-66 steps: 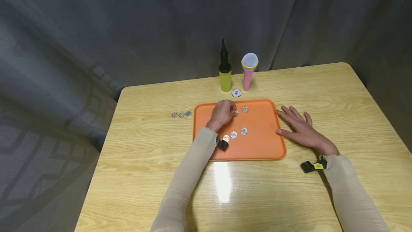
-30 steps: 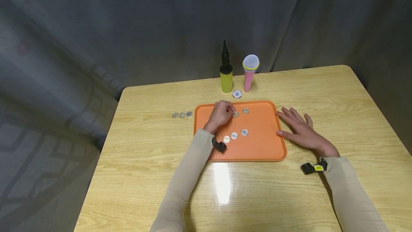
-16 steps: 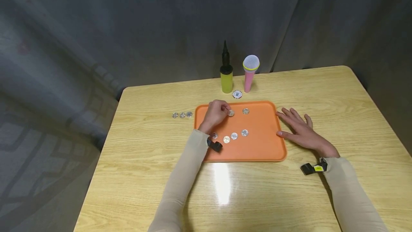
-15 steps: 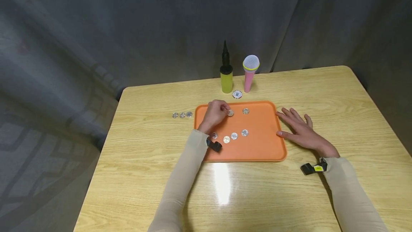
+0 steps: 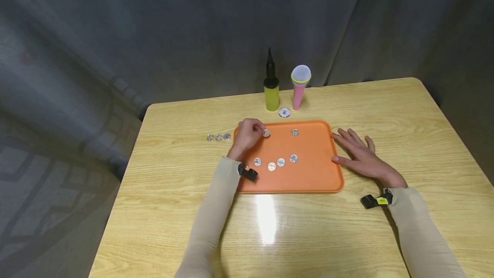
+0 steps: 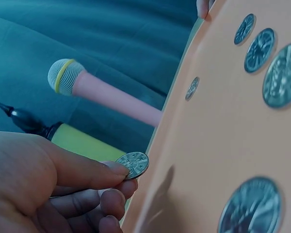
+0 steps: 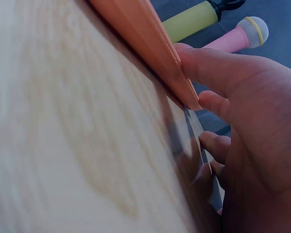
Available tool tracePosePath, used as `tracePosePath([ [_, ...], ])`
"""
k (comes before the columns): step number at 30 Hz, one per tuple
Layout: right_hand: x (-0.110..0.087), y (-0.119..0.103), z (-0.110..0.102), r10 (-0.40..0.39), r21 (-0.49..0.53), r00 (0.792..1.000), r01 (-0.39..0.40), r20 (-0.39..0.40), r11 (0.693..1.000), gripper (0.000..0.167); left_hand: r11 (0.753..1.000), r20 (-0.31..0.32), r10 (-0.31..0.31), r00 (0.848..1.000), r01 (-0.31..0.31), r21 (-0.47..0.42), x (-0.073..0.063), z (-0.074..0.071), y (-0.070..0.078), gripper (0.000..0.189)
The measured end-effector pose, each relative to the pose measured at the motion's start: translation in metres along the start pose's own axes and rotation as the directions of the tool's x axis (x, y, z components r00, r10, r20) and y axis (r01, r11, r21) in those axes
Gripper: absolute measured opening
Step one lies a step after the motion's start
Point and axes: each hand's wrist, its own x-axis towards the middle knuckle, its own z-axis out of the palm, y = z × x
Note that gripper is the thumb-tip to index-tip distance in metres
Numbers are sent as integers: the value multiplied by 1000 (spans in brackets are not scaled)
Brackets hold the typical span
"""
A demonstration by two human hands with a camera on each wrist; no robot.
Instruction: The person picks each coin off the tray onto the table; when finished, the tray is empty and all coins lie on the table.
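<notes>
My left hand [image 5: 248, 135] pinches a silver coin [image 6: 134, 165] between thumb and fingers, close over the upper left of the orange tray [image 5: 312, 175]. In the head view a single coin [image 5: 295, 132] lies near the tray's far side. A bent row of several coins, such as the rightmost coin [image 5: 293, 158], runs across the tray's middle. The leftmost coin [image 5: 245, 165] of that row is partly hidden by my wrist strap. My right hand [image 5: 359, 154] has its fingers spread, with thumb and index fingertips touching the tray's right rim.
Left of the tray, three coins [image 5: 218, 137] lie in a line on the wooden table [image 5: 162, 183]. Behind the tray stand a yellow-green hand pump [image 5: 272, 98] with a black top and a pink toy microphone [image 5: 298, 95]. A poker chip [image 5: 284, 112] lies before them.
My left hand has slid leftward over the tray with the pinched coin, uncovering more of the coin row. The right hand has stayed at the rim.
</notes>
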Motion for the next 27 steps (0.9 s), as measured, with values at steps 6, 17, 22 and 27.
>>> tracePosePath([
  [6, 0, 0, 0, 3, 3, 1000, -3, 1, 1000, 75, 1000, -38, 16, 999, -16, -16, -2, -8, -6, 10],
  [17, 0, 0, 0, 9, -4, 1000, -9, 1, 1000, 75, 999, -85, -19, 996, 16, -36, -10, -24, -16, 11],
  [22, 0, 1, 0, 1, -2, 1000, -1, -2, 1000, 75, 998, -97, -47, 994, 44, -38, -13, -31, -20, 12],
  [27, 0, 1, 0, -6, 1, 1000, 6, -4, 1000, 75, 996, -101, -76, 992, 71, -55, -14, -37, -24, 12],
])
